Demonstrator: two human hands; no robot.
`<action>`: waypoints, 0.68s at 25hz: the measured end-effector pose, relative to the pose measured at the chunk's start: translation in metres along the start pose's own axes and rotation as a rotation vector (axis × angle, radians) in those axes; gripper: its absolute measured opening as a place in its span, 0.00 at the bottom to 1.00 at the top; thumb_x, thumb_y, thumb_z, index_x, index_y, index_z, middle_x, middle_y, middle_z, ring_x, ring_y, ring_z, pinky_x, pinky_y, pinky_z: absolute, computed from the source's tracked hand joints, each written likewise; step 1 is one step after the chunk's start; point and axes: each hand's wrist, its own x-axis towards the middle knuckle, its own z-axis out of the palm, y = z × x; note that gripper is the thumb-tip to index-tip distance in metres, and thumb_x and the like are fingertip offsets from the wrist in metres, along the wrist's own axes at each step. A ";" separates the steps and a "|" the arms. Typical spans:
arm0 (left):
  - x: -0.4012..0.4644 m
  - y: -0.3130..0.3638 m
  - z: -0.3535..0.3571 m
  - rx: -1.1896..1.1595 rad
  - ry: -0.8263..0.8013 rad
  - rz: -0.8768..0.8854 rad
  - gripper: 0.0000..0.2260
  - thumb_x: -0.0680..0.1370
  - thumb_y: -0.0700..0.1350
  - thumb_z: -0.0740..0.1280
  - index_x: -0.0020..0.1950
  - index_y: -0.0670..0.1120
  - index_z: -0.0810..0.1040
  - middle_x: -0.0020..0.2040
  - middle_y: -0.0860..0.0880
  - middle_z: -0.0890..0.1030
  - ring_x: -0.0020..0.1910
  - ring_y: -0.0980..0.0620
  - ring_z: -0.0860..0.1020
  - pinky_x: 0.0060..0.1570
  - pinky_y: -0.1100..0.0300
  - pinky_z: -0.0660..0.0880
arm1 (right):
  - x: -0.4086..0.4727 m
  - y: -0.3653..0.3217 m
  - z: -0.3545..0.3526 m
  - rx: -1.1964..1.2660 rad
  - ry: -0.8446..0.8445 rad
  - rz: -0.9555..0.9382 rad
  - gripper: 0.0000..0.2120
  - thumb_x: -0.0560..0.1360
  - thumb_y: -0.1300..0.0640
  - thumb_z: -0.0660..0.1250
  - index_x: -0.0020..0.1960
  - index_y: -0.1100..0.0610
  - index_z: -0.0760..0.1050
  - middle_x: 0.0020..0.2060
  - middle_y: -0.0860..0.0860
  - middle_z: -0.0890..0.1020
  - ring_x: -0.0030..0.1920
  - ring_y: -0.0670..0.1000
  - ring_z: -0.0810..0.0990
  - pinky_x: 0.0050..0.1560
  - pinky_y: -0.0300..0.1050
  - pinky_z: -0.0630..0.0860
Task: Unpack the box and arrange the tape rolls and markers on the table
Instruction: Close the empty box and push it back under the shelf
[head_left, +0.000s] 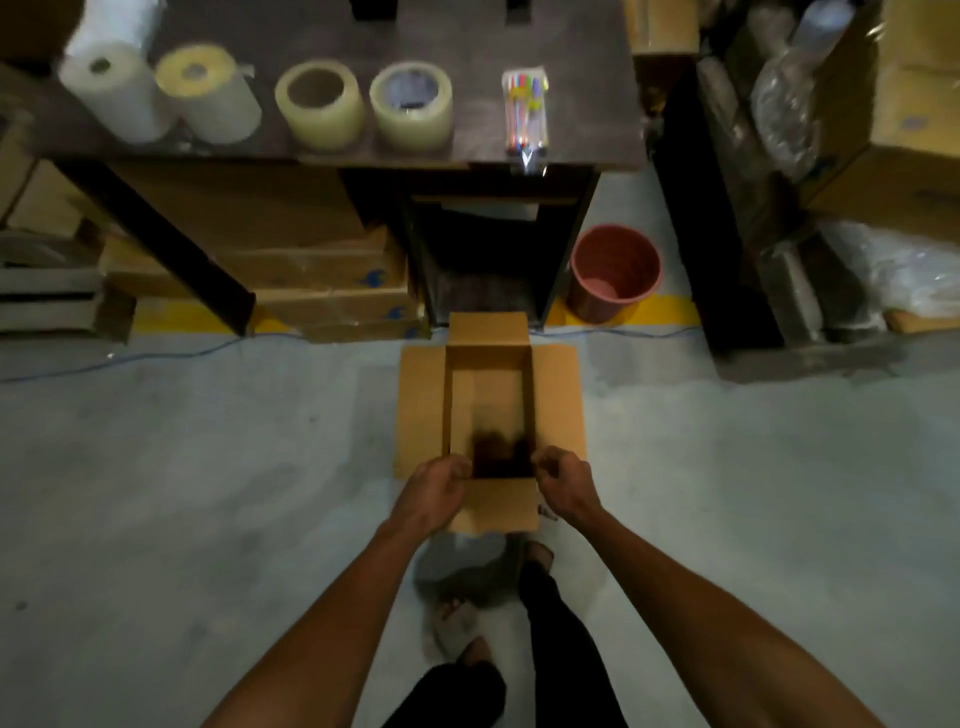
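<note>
An open cardboard box (423, 410) stands on the floor in front of me, flaps spread, and its inside looks empty. My left hand (436, 486) curls its fingers over the box's near-left corner. My right hand (563, 480) curls over the near-right corner. On the dark table (467, 31) beyond stand a white roll (109, 88), a yellowish roll (208, 93) and two clear tape rolls (319, 106) (410, 104) in a row. A clear pack of coloured markers (525, 111) lies at the table's front right edge.
A pink bucket (613, 270) stands on the floor right of the table. Cardboard cartons (311, 270) are stacked under the table. A blue cable (156, 356) runs across the floor. Shelving (883, 130) with cartons and plastic wrap fills the right. My feet are below the box.
</note>
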 end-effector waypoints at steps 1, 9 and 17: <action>0.001 -0.018 0.009 0.018 -0.005 -0.017 0.16 0.77 0.39 0.63 0.64 0.48 0.77 0.57 0.45 0.81 0.51 0.49 0.80 0.52 0.59 0.77 | 0.002 0.010 0.012 0.008 -0.017 0.008 0.13 0.75 0.63 0.64 0.56 0.55 0.81 0.53 0.54 0.84 0.53 0.56 0.82 0.57 0.53 0.79; 0.048 -0.132 0.104 0.063 -0.063 -0.109 0.19 0.79 0.45 0.65 0.70 0.47 0.72 0.64 0.43 0.78 0.60 0.44 0.78 0.58 0.56 0.74 | 0.053 0.124 0.109 -0.139 -0.104 0.017 0.16 0.76 0.63 0.63 0.61 0.59 0.78 0.58 0.57 0.81 0.58 0.57 0.80 0.61 0.51 0.76; 0.111 -0.233 0.194 0.089 -0.099 -0.251 0.26 0.79 0.49 0.66 0.76 0.53 0.63 0.75 0.41 0.62 0.73 0.39 0.65 0.70 0.48 0.67 | 0.104 0.213 0.188 -0.165 -0.085 0.078 0.20 0.73 0.49 0.65 0.65 0.50 0.71 0.64 0.56 0.74 0.67 0.60 0.70 0.66 0.57 0.73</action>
